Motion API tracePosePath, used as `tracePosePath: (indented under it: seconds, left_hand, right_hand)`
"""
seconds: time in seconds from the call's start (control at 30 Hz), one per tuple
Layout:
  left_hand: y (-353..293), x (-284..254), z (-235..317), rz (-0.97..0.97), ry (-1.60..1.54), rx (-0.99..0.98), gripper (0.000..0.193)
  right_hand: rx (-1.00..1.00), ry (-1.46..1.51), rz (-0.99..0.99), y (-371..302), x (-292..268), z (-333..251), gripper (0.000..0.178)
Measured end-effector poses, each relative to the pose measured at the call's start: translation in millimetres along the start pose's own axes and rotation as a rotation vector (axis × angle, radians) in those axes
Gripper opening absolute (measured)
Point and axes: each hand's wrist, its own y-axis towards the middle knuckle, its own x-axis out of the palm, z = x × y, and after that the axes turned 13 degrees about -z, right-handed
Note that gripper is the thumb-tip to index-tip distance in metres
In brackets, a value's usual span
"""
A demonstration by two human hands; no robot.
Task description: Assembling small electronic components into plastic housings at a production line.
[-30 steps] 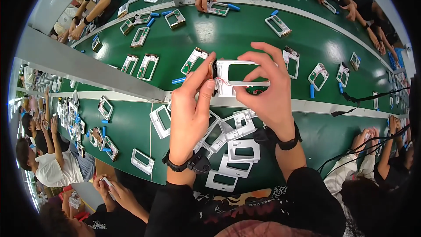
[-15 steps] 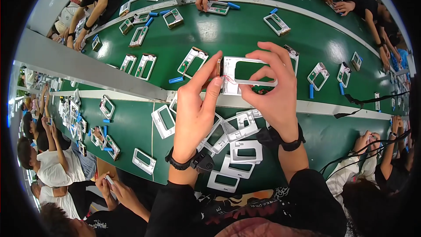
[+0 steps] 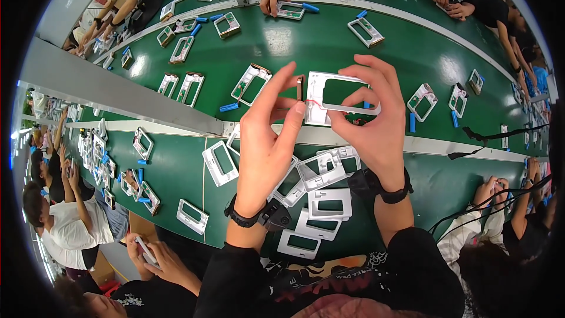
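Wider than a second ago, that gap between the dark, copper-edged end piece [image 3: 300, 89] and the white rectangular frame [image 3: 316, 90]; left hand [image 3: 259, 132] pinches the end piece at its fingertips; right hand [image 3: 375, 112] is curled around the frame's right end, the windowed frame reaching leftward from its fingers; red wires [image 3: 314, 102] span the gap; loose white housings [image 3: 329, 195] overlap on the green table [image 3: 435, 185] between the forearms.

Printed black shirt [image 3: 329, 280], loose sleeves [image 3: 415, 262], black wrist straps [image 3: 395, 195]
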Motion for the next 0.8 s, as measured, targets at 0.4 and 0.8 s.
tracePosePath:
  seconds: [0.4,0.8]
  left_hand:
    - [-2.8,4.8,16.2,-0.029,0.031,0.096,0.031]
    - [-4.6,14.1,18.8,-0.15,0.236,0.078,0.042]
  right_hand:
    - [-0.033,0.01,-0.026,-5.2,-27.7,-16.7,0.048]
    - [-0.01,0.076,-0.025,-6.9,-43.5,-7.5,0.051]
